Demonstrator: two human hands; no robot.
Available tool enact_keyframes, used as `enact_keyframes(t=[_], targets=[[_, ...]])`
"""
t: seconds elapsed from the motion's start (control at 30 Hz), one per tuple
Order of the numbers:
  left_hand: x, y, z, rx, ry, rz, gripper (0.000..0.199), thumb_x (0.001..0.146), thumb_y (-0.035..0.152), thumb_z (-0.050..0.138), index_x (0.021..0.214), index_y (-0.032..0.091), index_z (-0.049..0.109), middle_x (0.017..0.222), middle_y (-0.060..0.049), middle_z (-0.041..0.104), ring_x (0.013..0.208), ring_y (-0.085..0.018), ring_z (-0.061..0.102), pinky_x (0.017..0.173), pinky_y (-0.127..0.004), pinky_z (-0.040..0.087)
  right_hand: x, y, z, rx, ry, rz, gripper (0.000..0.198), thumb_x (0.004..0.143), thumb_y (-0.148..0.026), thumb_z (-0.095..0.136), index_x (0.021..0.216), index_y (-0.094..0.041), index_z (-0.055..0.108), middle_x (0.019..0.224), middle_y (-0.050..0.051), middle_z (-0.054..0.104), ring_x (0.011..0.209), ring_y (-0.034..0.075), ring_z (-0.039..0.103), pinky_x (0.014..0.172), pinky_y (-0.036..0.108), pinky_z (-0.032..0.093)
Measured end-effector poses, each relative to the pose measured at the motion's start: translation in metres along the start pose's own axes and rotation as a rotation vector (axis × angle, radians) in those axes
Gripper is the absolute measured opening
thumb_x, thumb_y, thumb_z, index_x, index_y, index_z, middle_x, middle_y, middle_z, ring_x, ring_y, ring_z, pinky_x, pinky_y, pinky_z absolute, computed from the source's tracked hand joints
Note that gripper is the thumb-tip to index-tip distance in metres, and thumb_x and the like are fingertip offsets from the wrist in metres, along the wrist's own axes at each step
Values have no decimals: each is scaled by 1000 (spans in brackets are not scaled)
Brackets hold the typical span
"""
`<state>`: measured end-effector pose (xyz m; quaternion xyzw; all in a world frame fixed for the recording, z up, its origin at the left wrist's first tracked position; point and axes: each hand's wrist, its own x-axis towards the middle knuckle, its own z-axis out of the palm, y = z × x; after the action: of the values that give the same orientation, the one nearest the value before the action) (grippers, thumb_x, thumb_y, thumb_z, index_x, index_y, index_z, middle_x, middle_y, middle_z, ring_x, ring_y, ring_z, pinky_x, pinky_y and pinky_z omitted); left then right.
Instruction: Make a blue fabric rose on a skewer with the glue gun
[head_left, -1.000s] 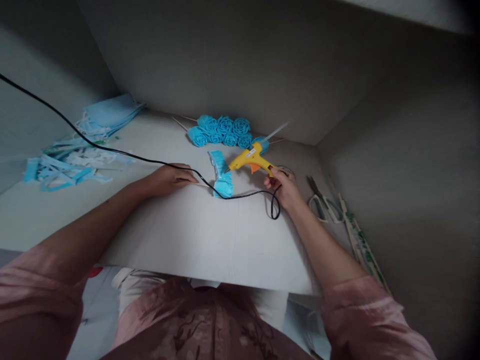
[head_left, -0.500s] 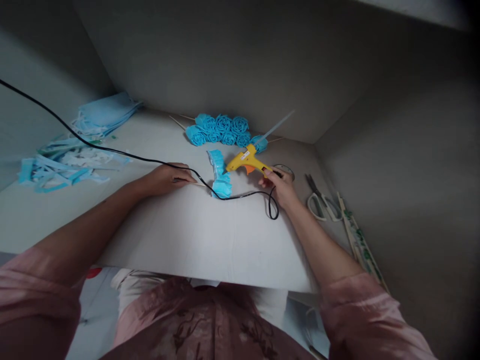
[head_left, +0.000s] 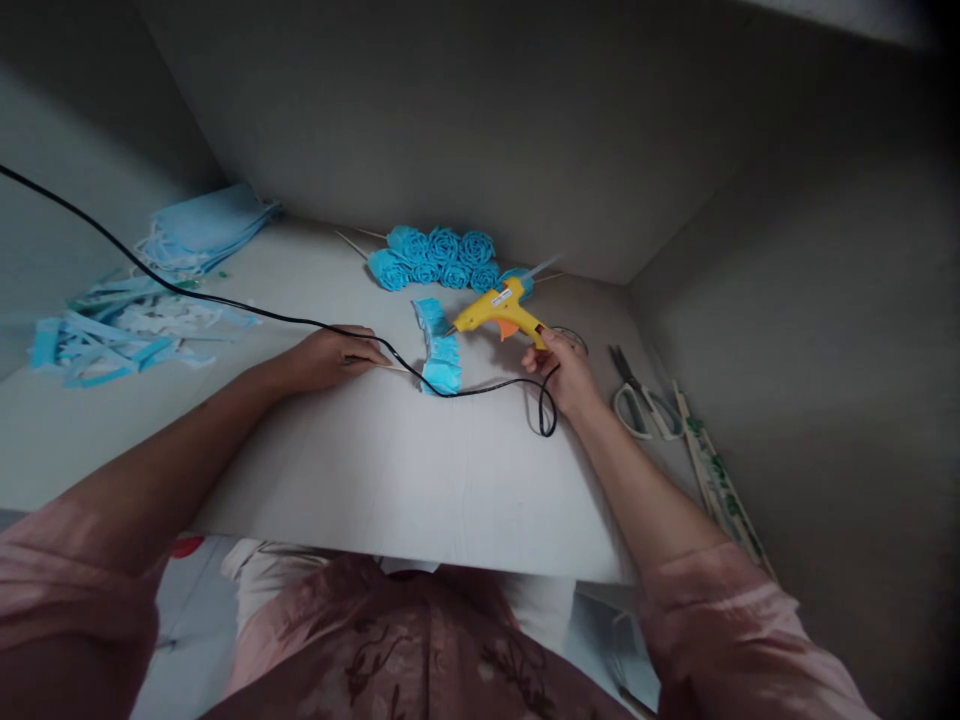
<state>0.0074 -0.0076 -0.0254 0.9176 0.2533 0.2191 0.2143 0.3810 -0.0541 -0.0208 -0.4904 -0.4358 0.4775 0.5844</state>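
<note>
My right hand (head_left: 561,368) is closed round the handle of a yellow glue gun (head_left: 495,308), its nozzle pointing left, at the upper part of a blue pleated strip (head_left: 441,350). Whether the nozzle touches the strip I cannot tell. A clear glue stick (head_left: 544,265) juts from the gun's back. My left hand (head_left: 341,358) pinches a thin wooden stick (head_left: 396,367) whose far end meets the lower, folded part of the strip. The gun's black cord (head_left: 300,320) passes over my left hand and the strip's lower edge, then loops below my right hand.
Behind the strip lie several blue rosettes (head_left: 442,258) on sticks. At left are cut strips and loops (head_left: 135,330) and a stack of blue face masks (head_left: 210,225). Scissors (head_left: 645,395) and green-marked sticks (head_left: 720,475) lie at right. Walls surround the white tabletop (head_left: 420,480).
The glue gun's nozzle has moved up a little along the strip, and the gun has tilted so its back end sits lower. My left hand keeps its hold on the stick.
</note>
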Motion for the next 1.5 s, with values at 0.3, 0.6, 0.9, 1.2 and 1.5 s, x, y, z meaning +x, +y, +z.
enact_keyframes(t=[0.3,0.6,0.9,1.2,1.5], targets=[[0,2,-1,12,-2,-15,35,105,41,54,108,20,82,103,-9,77,94,-19,70,87,-27,55,2,-2,0,81,15,36,43,62,-60,85,74,-22,69,55,-2,65,47,10,52,47,23,45],[1,-8,8,22,99,34,30,102,38,58,97,20,82,99,-7,77,93,-18,71,90,-25,55,-23,-42,18,252,-112,42,45,85,-68,64,94,-25,71,50,-7,44,45,12,42,50,27,45],[4,-18,14,-70,126,-9,30,94,40,63,96,18,82,87,-7,74,79,-16,70,72,-22,54,-59,-89,30,126,-99,-57,51,90,-77,47,92,-30,67,52,-10,14,44,11,12,47,28,29],[7,-19,11,-45,105,25,35,94,46,65,101,15,81,88,-9,75,78,-15,69,71,-21,51,-29,-61,20,196,-148,-14,45,82,-70,65,93,-26,69,51,-6,50,47,12,46,50,27,43],[8,-14,15,-46,151,63,34,97,45,63,92,16,81,83,-9,74,76,-16,68,71,-22,51,5,-14,-3,-18,-76,82,43,69,-57,83,81,-18,69,57,2,70,48,11,60,49,22,47]])
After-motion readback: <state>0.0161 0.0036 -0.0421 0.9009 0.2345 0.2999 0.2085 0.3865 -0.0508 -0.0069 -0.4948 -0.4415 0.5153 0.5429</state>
